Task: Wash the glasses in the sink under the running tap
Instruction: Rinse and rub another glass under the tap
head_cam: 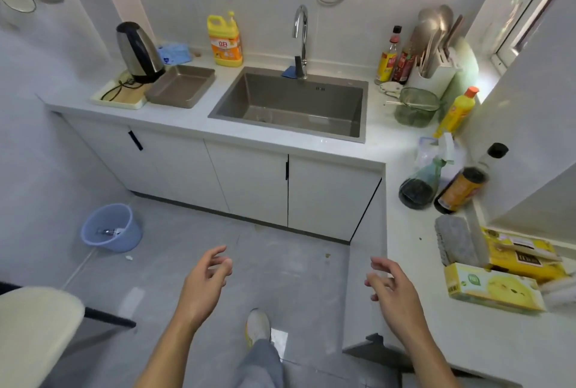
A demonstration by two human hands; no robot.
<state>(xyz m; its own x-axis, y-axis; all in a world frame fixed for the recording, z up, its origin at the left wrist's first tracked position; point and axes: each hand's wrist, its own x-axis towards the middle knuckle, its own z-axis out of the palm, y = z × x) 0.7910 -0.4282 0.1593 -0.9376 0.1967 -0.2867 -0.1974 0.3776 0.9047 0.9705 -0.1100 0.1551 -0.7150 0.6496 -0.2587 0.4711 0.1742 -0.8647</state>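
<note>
Observation, head view. Person stands back from the white countertop [187, 121], on the grey floor.

Left hand [205, 278], lower centre of frame: fingers loosely curled, spread from the thumb, holding nothing.
Right hand [391, 289], lower centre-right: same posture, fingers apart, nothing held. Both hang in the air over the floor, well apart from the counter.

Rectangular grey steel sink [288, 131], upper centre of frame. Curved chrome tap [301, 35] stands at its back edge, with a small blue pad [290, 71] just beside its base. No water stream can be made out. No glasses can be made out in the visible part of the basin; the near wall hides the front of the floor, so their position cannot be told from here.

Other items: yellow detergent jug with orange label [225, 41] to the left of the tap against the wall; steel and black kettle [138, 51] at upper left; brown rectangular metal tray [180, 85] just beside the kettle.

Judgement: the task is at its approach step; nothing is picked up and no washing has begun.

Next move, as I judge it: step up to the sink, reach the tap lever and start the water, then locate the glasses. Likely difficulty is wet, smooth glass, which calls for a full wrap of the fingers instead of a fingertip pinch.
</note>
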